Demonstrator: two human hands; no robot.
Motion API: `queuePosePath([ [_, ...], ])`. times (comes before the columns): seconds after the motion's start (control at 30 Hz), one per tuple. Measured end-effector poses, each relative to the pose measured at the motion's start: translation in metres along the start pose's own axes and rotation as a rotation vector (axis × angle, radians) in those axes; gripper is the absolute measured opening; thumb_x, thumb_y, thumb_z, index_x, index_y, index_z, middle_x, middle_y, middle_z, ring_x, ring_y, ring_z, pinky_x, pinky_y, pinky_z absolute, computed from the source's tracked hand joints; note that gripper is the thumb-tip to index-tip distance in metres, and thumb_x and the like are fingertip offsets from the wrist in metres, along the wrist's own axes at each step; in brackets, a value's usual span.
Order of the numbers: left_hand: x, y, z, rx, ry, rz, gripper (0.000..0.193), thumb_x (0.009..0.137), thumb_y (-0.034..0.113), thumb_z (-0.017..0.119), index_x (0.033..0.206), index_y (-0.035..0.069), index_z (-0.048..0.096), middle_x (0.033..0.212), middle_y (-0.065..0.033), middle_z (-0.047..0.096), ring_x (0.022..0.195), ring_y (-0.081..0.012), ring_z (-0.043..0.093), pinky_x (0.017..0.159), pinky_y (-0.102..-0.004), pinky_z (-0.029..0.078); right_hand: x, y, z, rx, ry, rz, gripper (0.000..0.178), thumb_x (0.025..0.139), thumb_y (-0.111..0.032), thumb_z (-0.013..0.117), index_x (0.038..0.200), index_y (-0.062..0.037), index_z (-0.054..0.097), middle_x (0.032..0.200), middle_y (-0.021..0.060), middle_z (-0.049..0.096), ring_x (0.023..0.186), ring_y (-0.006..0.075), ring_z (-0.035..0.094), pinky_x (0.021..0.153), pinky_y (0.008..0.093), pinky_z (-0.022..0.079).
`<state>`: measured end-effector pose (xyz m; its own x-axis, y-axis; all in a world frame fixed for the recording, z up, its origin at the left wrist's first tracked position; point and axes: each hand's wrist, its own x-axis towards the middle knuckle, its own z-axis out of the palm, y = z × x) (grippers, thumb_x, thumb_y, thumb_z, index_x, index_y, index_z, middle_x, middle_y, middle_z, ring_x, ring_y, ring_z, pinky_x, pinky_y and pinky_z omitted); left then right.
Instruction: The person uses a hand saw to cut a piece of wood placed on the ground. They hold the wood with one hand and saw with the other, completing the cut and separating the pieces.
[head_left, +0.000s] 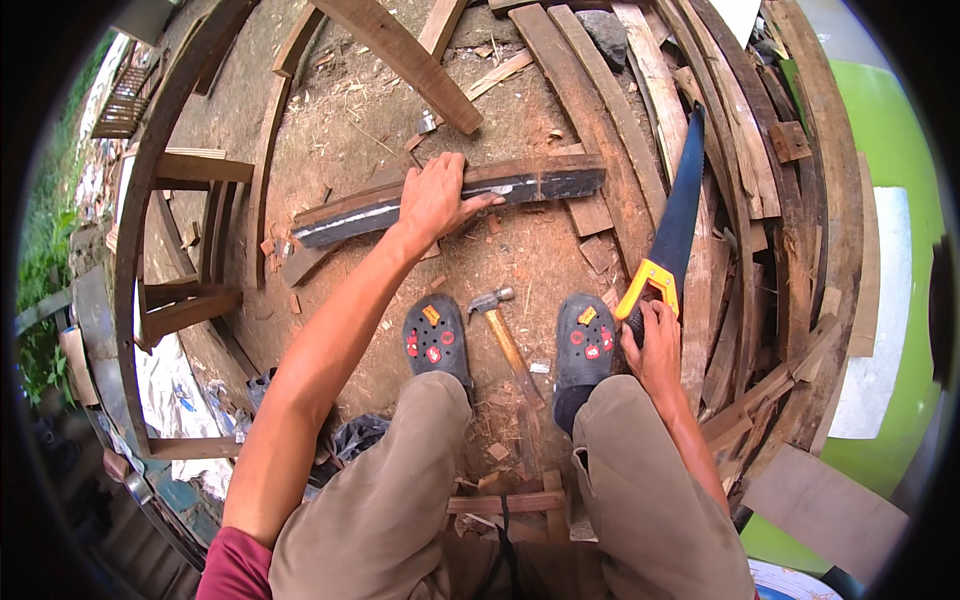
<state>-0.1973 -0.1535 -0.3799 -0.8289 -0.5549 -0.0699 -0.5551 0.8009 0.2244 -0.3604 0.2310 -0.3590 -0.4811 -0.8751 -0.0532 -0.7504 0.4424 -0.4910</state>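
Note:
My left hand (pixel 437 200) is wrapped over the middle of a short wooden beam (pixel 545 184), its thumb stretched along the near side. That side is dark, with a white streak on its left half, while the top is bare brown wood. Offcuts lie under the beam. On the right, my right hand (pixel 655 345) grips the yellow and black handle of a hand saw (pixel 680 200). The dark blade points up and away, over the planks. Between my feet a claw hammer (pixel 508 340) with a wooden handle lies on the ground.
Long planks (pixel 590 110) are stacked along the right side, near a green surface (pixel 905 270). A wooden frame (pixel 140 230) stands at the left. Another timber (pixel 405 60) slants in from the top. Wood scraps and chips litter the dirt floor (pixel 340 130). My clogs (pixel 436 335) flank the hammer.

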Motion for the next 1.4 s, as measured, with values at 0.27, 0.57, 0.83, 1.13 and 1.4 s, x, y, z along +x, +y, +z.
queuePosePath([
  [0.27,-0.017,0.01,0.011,0.078,-0.045,0.128,0.068,0.08,0.067,0.069,0.111,0.008,0.057,0.099,-0.0118,0.069,0.099,-0.0329,0.068,0.076,-0.0484,0.053,-0.013,-0.018,-0.013,0.443,0.175,-0.003,0.04,0.095,-0.01,0.059,0.13,0.0028,0.046,0.121,0.0187,0.055,0.112,0.0315,0.057,0.096,0.0433,0.048],
  [0.57,0.001,0.032,0.005,-0.049,-0.15,0.082,0.06,0.081,0.059,0.073,0.113,0.01,0.058,0.102,-0.0139,0.068,0.104,-0.0347,0.065,0.079,-0.0508,0.054,0.013,-0.08,-0.071,1.062,0.585,0.409,0.019,0.102,-0.017,0.055,0.112,-0.0037,0.047,0.076,0.0037,0.045,0.062,0.0133,0.045,0.055,0.0295,0.041],
  [0.83,0.01,0.038,-0.005,-0.133,-0.211,0.099,0.066,0.087,0.067,0.062,0.11,0.005,0.061,0.1,-0.0177,0.068,0.103,-0.0373,0.065,0.085,-0.0511,0.053,0.002,-0.106,-0.066,1.176,0.324,0.391,0.017,0.1,-0.012,0.058,0.112,-0.0005,0.052,0.07,0.0009,0.049,0.054,0.0085,0.045,0.048,0.0255,0.039],
  [1.13,0.038,0.061,-0.013,-0.254,-0.447,-0.361,0.075,0.104,0.058,0.03,0.092,-0.005,0.071,0.091,-0.0297,0.07,0.094,-0.0486,0.067,0.089,-0.0544,0.051,0.0,-0.105,-0.06,1.048,0.107,0.459,0.02,0.098,-0.012,0.063,0.11,0.0024,0.058,0.09,0.0034,0.061,0.081,0.0087,0.057,0.072,0.0247,0.047],
  [1.4,0.032,0.074,0.005,-0.103,-0.207,-0.446,0.05,0.096,0.045,0.047,0.091,0.004,0.076,0.088,-0.0233,0.073,0.09,-0.0385,0.072,0.087,-0.0466,0.054,0.006,-0.106,-0.074,1.043,-0.122,0.509,0.022,0.098,-0.017,0.065,0.108,0.0024,0.063,0.082,0.0001,0.061,0.074,0.0065,0.054,0.066,0.0248,0.046],
])
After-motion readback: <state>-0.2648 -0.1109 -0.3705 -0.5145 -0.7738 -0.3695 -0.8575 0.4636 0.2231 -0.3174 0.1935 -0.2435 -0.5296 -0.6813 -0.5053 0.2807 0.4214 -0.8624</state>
